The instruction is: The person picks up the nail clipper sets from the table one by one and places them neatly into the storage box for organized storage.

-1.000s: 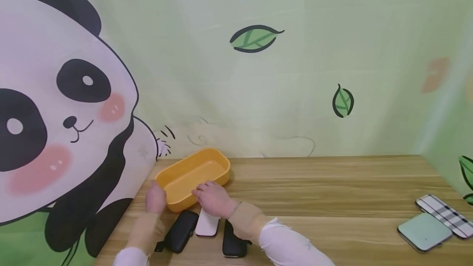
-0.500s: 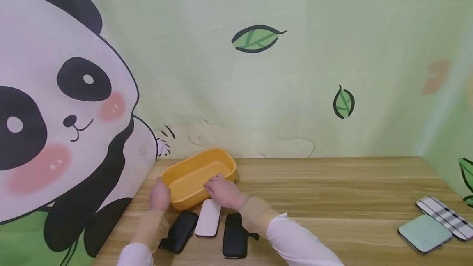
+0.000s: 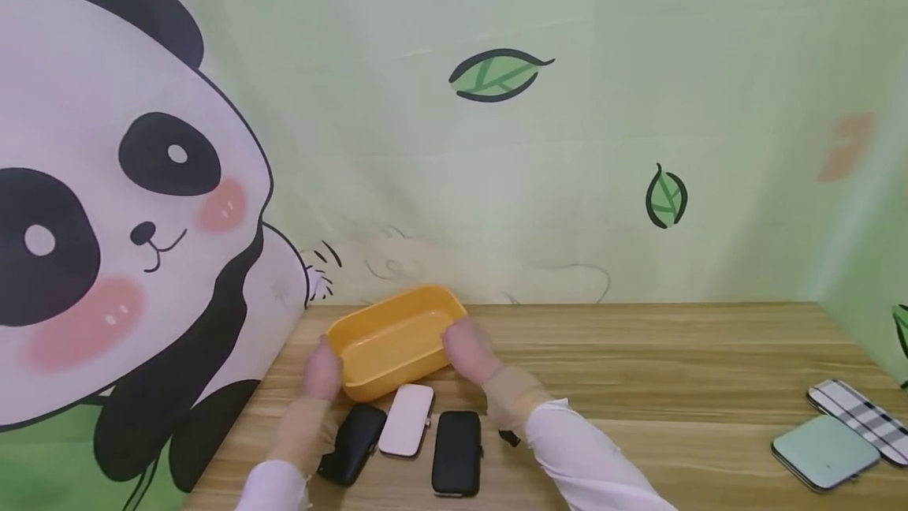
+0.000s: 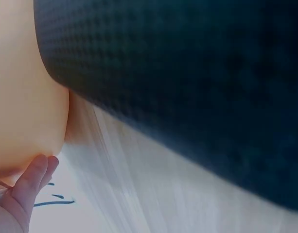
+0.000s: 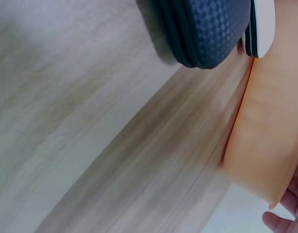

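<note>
Left grip point(image 3: 322, 370) and right grip point(image 3: 470, 350) apparently hold a yellow box point(image 3: 397, 378) at opposite ends, near a pale case point(image 3: 406, 421).

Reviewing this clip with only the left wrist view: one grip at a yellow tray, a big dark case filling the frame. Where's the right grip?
Observer: In the head view, the right grip holds the right end of the tray.
Operator: How many cases lie just in front of it?
Observer: Three: a white case between a left black case and a right black case.
Operator: Any others, farther off?
Observer: Yes, a mint case and a plaid case, together at the table's right side.
</note>
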The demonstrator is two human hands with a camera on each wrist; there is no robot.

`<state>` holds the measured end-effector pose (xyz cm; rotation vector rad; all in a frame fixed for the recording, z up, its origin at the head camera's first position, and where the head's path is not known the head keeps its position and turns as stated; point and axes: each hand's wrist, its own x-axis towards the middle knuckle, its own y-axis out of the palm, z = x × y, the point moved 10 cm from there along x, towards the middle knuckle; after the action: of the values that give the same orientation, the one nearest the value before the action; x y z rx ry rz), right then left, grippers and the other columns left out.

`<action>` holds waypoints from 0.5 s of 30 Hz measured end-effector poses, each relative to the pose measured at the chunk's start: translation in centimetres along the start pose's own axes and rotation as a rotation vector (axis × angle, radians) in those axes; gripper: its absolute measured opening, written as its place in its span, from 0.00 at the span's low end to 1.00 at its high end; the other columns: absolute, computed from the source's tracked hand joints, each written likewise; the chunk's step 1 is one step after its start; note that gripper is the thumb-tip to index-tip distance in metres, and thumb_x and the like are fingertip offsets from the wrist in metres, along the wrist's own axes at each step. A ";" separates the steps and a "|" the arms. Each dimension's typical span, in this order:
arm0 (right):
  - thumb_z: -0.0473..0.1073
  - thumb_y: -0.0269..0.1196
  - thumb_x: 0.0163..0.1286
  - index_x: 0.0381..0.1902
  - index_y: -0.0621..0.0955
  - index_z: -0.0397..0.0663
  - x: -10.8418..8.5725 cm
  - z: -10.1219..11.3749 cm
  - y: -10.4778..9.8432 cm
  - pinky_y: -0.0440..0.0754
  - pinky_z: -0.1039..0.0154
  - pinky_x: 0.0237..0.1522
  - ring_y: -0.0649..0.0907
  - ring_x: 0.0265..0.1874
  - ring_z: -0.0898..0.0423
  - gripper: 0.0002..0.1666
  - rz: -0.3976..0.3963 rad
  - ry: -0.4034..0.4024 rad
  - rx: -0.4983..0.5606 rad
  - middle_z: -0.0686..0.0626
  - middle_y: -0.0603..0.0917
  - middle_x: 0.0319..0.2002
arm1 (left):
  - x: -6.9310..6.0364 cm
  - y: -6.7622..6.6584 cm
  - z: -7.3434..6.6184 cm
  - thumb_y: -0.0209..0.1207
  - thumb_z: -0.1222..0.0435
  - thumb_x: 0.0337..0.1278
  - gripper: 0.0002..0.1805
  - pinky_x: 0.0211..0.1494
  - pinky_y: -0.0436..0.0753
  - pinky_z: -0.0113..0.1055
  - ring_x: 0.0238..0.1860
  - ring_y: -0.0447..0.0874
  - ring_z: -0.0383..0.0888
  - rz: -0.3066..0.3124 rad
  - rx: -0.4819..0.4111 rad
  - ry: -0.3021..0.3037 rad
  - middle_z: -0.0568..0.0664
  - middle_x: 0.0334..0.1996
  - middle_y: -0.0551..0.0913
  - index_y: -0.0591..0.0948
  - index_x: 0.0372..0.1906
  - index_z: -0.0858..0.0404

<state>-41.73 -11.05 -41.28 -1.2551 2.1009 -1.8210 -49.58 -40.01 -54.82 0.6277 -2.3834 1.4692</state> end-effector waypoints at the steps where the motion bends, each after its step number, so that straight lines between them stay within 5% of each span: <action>1: 0.37 0.58 0.59 0.14 0.76 0.51 0.0 -0.3 0.3 0.74 0.65 0.31 0.77 0.23 0.57 0.14 0.015 0.021 -0.022 0.54 0.75 0.17 | 0.1 0.5 0.2 0.47 0.74 0.53 0.26 0.25 0.75 0.48 0.25 0.76 0.62 0.007 -0.004 0.004 0.72 0.27 0.75 0.58 0.57 0.81; 4: 0.36 0.59 0.57 0.15 0.75 0.48 0.0 -1.5 0.7 0.75 0.65 0.26 0.76 0.23 0.56 0.12 0.031 0.127 0.033 0.52 0.73 0.17 | -0.8 -1.1 -2.7 0.46 0.73 0.57 0.26 0.31 0.75 0.48 0.29 0.76 0.63 0.073 -0.022 -0.039 0.74 0.32 0.75 0.56 0.59 0.80; 9: 0.35 0.62 0.57 0.29 0.75 0.37 -0.8 -4.5 0.4 0.73 0.65 0.14 0.74 0.22 0.53 0.07 -0.059 0.368 0.363 0.43 0.69 0.29 | -3.6 -7.4 -10.4 0.46 0.78 0.54 0.24 0.39 0.74 0.52 0.35 0.75 0.66 0.174 -0.047 -0.131 0.76 0.36 0.74 0.58 0.56 0.83; 15: 0.32 0.61 0.56 0.36 0.75 0.29 -1.2 -6.5 0.6 0.77 0.62 0.23 0.73 0.31 0.48 0.11 -0.048 0.459 0.463 0.41 0.69 0.32 | -4.4 -9.3 -12.5 0.44 0.79 0.53 0.22 0.40 0.74 0.51 0.36 0.75 0.66 0.209 -0.031 -0.132 0.77 0.36 0.73 0.58 0.54 0.85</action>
<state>-44.86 -5.26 -40.43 -0.8368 1.6579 -2.6145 -41.14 -31.53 -43.91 0.4940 -2.6373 1.5119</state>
